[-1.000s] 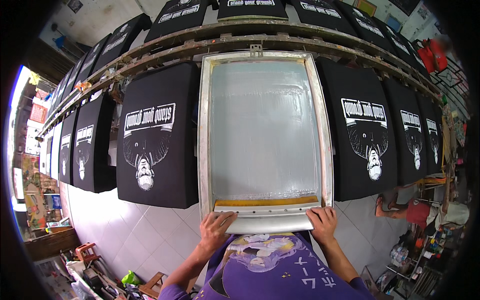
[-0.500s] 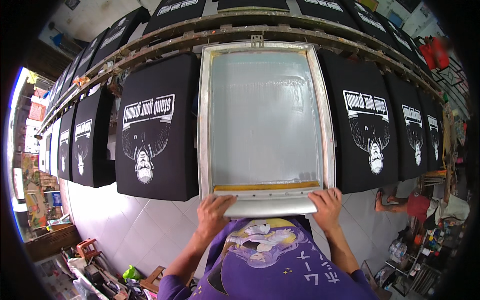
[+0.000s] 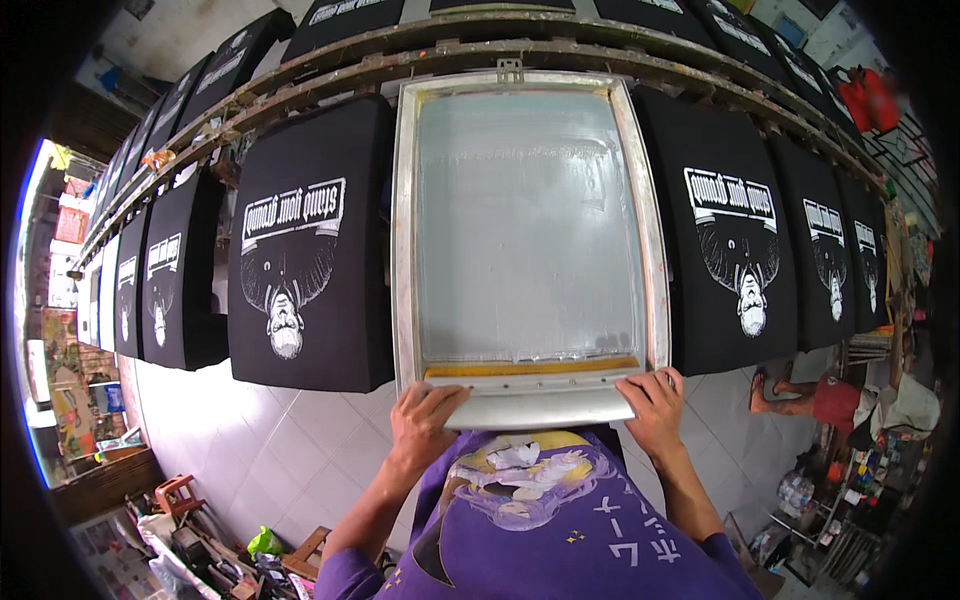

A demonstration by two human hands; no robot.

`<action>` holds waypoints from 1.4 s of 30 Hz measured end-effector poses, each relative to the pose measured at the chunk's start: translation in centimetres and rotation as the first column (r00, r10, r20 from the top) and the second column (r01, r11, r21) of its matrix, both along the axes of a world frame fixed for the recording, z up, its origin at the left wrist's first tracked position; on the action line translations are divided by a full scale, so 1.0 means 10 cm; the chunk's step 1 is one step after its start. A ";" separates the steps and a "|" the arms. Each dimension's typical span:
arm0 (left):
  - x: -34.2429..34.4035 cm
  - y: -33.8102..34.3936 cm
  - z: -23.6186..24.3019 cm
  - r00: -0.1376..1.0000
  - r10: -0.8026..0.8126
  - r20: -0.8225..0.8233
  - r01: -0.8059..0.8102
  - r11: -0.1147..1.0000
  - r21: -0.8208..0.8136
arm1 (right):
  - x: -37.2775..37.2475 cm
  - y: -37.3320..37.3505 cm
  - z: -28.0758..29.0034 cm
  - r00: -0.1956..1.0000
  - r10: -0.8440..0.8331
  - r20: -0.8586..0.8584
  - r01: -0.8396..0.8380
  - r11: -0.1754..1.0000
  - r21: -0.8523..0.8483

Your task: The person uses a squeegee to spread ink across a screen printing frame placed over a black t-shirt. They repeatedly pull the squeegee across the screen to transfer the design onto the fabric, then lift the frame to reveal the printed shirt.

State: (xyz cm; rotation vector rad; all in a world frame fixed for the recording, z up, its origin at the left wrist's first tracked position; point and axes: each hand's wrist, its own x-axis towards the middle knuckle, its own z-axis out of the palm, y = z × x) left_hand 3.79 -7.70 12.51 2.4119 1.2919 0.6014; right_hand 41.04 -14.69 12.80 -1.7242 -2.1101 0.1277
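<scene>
A wide squeegee (image 3: 540,408) with a silver handle and a yellowish blade lies across the near end of a screen-printing frame (image 3: 405,230). My left hand (image 3: 428,418) is closed on the squeegee's left end, and my right hand (image 3: 653,403) grips its right end. The blade rests against the mesh (image 3: 525,240), which looks grey and translucent with a pale ink film. Whatever lies beneath the screen is hidden. The frame's far end meets a small metal bracket (image 3: 510,70) on the rail.
Black printed shirts on boards flank the screen, one at left (image 3: 310,300) and one at right (image 3: 735,240), with several more beyond. Long rails (image 3: 330,85) cross behind. A person's legs (image 3: 785,395) show at right. Stools and clutter (image 3: 180,495) stand at lower left.
The whole scene sits slightly higher in the picture. Both hands keep their hold on the squeegee, which stays at the screen's near end.
</scene>
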 end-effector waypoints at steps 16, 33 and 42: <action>0.03 0.06 -0.32 1.000 0.018 0.008 -0.019 0.996 0.084 | -0.01 0.02 -0.43 0.997 -0.082 0.002 0.081 0.985 0.150; 0.24 1.59 -0.51 0.999 -0.029 0.023 0.024 0.985 0.170 | 0.23 1.52 -0.64 0.997 -0.070 -0.015 0.071 0.949 0.308; 0.46 2.55 -0.46 0.998 -0.012 0.059 -0.004 0.964 0.267 | 0.41 2.48 -0.69 0.999 -0.034 -0.022 0.040 0.939 0.342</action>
